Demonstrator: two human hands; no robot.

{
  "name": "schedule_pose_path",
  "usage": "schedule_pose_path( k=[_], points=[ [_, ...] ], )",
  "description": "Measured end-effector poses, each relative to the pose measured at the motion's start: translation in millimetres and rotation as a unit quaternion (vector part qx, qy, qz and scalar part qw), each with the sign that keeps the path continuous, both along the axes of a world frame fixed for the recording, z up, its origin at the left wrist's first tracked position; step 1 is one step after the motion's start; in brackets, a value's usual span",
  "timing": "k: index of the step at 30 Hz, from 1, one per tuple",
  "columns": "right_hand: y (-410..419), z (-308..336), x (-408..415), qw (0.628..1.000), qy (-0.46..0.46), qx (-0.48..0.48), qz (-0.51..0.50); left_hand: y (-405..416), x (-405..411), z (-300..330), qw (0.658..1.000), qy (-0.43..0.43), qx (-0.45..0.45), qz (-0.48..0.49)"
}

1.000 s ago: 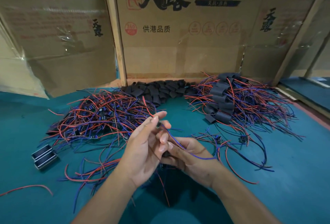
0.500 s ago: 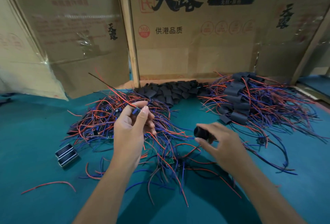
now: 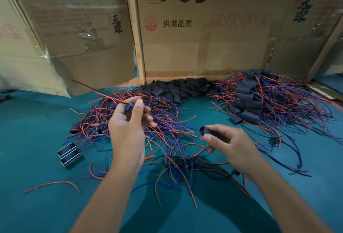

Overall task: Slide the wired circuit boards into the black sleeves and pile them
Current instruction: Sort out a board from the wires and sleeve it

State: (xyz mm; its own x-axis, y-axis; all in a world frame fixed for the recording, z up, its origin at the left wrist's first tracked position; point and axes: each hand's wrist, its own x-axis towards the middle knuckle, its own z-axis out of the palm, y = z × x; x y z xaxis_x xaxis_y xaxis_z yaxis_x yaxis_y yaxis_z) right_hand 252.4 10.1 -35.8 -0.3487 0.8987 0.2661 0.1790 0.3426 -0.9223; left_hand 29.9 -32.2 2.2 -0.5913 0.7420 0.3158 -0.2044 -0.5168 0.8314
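The circuit board (image 3: 129,106) sits pinched between the thumb and fingertips of your left hand (image 3: 128,126), held up over the heap of loose wired boards (image 3: 133,119) on the left side of the counter (image 3: 37,158); its red and black wires stick out to the upper left. Your left grip is narrow, closed on that small board. Your right hand (image 3: 230,145) holds a black sleeve (image 3: 205,130) between thumb and fingers, its open end pointing left toward the board, the two clearly apart. That grip is closed around the sleeve

At the back, against the cardboard boxes (image 3: 204,43), lies a pile of empty black sleeves (image 3: 178,89). To the right of it is the pile of finished boards (image 3: 259,99), already in sleeves, with red and blue wires fanning out on both sides. A few more loose boards and wires (image 3: 181,162) lie on the green surface between your forearms. Two small metal parts (image 3: 69,154) rest side by side, just left of the heap, and a single red wire (image 3: 53,184) lies alone near the front left
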Motion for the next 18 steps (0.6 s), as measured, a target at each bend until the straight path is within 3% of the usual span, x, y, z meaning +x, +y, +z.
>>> schedule_pose_path(
  k=[3, 7, 8, 10, 13, 15, 18],
  points=[
    [2, -5, 0, 0.986, 0.135, -0.082, 0.043, 1, 2, 1, 0.999, -0.029, 0.002, -0.014],
    [-2, -4, -1, 0.98, 0.147, -0.095, 0.09, 1, 5, 1, 0.998, -0.044, 0.003, -0.038],
    [-4, -1, -1, 0.985, 0.129, -0.076, 0.08, 1, 5, 0, 0.998, -0.043, 0.003, -0.042],
    [-7, 4, 0, 0.998, 0.027, 0.057, 0.004, 1, 5, -1, 0.999, -0.025, -0.001, -0.032],
    [-5, 9, 6, 0.932, -0.142, 0.316, -0.105, 2, 4, -3, 1.0, 0.026, -0.013, 0.007],
    [-5, 13, 9, 0.916, -0.168, 0.348, -0.107, 2, 3, -4, 0.998, 0.051, -0.02, 0.025],
    [-6, 15, 11, 0.922, -0.184, 0.332, -0.071, 2, 1, -5, 0.995, 0.081, -0.032, 0.039]
  ],
)
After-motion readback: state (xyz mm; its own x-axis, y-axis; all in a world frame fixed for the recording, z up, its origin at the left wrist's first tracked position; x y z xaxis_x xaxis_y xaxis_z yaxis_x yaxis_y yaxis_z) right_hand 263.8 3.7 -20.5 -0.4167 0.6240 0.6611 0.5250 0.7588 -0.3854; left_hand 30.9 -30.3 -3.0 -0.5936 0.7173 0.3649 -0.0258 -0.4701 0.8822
